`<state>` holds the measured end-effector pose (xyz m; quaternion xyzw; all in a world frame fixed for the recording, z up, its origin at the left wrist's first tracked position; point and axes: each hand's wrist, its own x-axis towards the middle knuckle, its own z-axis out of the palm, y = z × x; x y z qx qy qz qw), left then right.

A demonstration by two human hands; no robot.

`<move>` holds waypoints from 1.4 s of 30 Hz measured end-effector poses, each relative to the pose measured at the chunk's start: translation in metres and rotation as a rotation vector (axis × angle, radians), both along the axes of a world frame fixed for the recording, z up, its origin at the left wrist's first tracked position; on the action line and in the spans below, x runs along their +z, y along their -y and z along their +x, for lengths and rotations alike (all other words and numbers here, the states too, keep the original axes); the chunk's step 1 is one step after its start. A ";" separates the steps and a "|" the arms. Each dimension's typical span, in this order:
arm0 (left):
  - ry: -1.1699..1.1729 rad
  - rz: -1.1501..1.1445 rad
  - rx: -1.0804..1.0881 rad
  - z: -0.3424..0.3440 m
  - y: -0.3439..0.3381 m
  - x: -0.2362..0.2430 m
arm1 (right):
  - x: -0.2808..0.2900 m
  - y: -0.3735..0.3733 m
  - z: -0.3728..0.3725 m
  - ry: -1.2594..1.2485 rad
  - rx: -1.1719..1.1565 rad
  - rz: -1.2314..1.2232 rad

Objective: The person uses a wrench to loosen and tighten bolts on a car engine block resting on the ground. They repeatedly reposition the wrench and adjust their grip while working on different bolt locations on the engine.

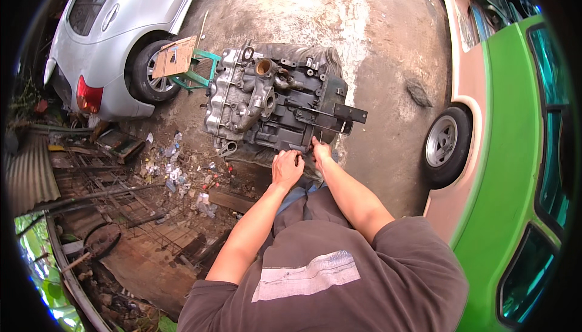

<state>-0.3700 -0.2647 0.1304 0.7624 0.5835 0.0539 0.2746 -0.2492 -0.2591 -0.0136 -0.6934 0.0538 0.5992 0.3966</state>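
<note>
Left hand: the left hand [287,168] is at the engine's near edge, fingers bent inward; I cannot tell whether they close on a part.
Right hand: the right hand [322,152] is just right of the left, at the same edge, its fingertips against the dark casing; whether it grips anything small is too hard to make out.
Engine: the engine [285,104] lies directly beyond both hands, its bare grey metal side away to their left, its dark block nearest the fingers.
Bracket: a black bracket [351,114] juts out beyond the right hand and to its right.
Round opening: a rusty-brown round opening [263,67] faces up on the engine's far part, beyond the left hand.
Stool: a green stool [207,59] with cardboard [174,57] on top is beyond the left hand, well to its left.
Silver car: the silver car [148,4] is farther that way.
Litter: scattered litter [176,168] covers ground left of the hands.
Green-and-pink vehicle: this vehicle [497,126] stands well right of both hands.
</note>
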 end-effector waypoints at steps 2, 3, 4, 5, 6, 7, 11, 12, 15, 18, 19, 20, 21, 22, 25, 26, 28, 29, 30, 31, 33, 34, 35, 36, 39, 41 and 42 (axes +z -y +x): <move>0.021 0.153 -0.065 0.005 -0.005 0.000 | -0.001 0.004 -0.006 0.101 0.036 0.022; 0.034 0.215 -0.093 0.010 -0.011 -0.003 | -0.002 0.002 -0.007 0.146 0.044 0.036; 0.027 0.208 -0.160 0.012 -0.016 -0.005 | -0.003 0.002 -0.006 0.196 0.061 0.046; 0.040 0.179 -0.238 0.012 -0.022 -0.008 | -0.003 0.003 -0.006 0.239 0.082 0.035; -0.014 0.059 -0.258 0.012 -0.027 -0.011 | -0.003 0.004 -0.004 0.284 0.151 0.004; -0.047 -0.020 -0.274 0.011 -0.031 -0.014 | -0.001 0.004 -0.002 0.274 0.167 0.025; -0.138 -0.192 -0.371 0.001 -0.040 -0.022 | 0.009 0.000 0.008 0.171 0.150 0.116; -0.128 -0.189 -0.378 -0.002 -0.040 -0.023 | 0.011 -0.002 0.014 0.082 0.146 0.108; -0.123 -0.200 -0.398 -0.005 -0.040 -0.026 | 0.016 0.000 0.022 -0.088 0.119 0.104; -0.144 -0.208 -0.419 -0.006 -0.041 -0.028 | 0.017 0.002 0.017 -0.014 0.159 0.159; -0.146 -0.210 -0.422 -0.005 -0.040 -0.028 | 0.016 0.004 0.013 0.033 0.175 0.179; -0.153 -0.214 -0.433 -0.006 -0.040 -0.027 | 0.014 0.005 0.012 0.081 0.192 0.200; -0.145 -0.203 -0.444 -0.006 -0.040 -0.027 | 0.012 0.006 0.011 0.062 0.192 0.162; -0.150 -0.203 -0.449 -0.006 -0.040 -0.026 | 0.008 0.006 0.010 0.042 0.193 0.125; -0.174 -0.193 -0.474 -0.005 -0.043 -0.022 | -0.007 0.004 0.008 0.060 0.207 0.077; -0.182 -0.193 -0.484 -0.004 -0.044 -0.021 | -0.013 0.002 0.007 0.082 0.209 0.076; -0.184 -0.185 -0.500 -0.003 -0.047 -0.018 | -0.025 -0.001 0.007 0.294 0.341 0.083; -0.180 -0.178 -0.503 -0.003 -0.048 -0.017 | -0.030 -0.002 0.007 0.402 0.402 0.042; -0.183 -0.175 -0.502 -0.003 -0.048 -0.016 | -0.032 -0.002 0.006 0.503 0.408 0.071; -0.174 -0.173 -0.501 -0.003 -0.048 -0.016 | -0.033 -0.002 0.005 0.606 0.410 0.058; -0.177 -0.186 -0.488 -0.003 -0.048 -0.015 | -0.028 0.000 0.004 0.534 0.297 0.063; -0.171 -0.172 -0.492 -0.002 -0.048 -0.014 | -0.023 0.000 0.005 0.358 0.185 0.080; -0.174 -0.172 -0.493 -0.002 -0.048 -0.013 | -0.018 0.001 0.007 0.182 0.073 0.098; -0.187 -0.176 -0.490 -0.001 -0.048 -0.013 | -0.012 0.006 0.012 -0.024 -0.017 0.142; -0.198 -0.167 -0.502 0.000 -0.049 -0.011 | -0.003 0.011 0.015 -0.095 -0.026 0.168; -0.200 -0.162 -0.498 0.001 -0.048 -0.011 | -0.004 0.013 0.014 -0.074 -0.033 0.139; -0.201 -0.160 -0.497 0.001 -0.048 -0.012 | -0.006 0.011 0.012 -0.021 0.024 0.105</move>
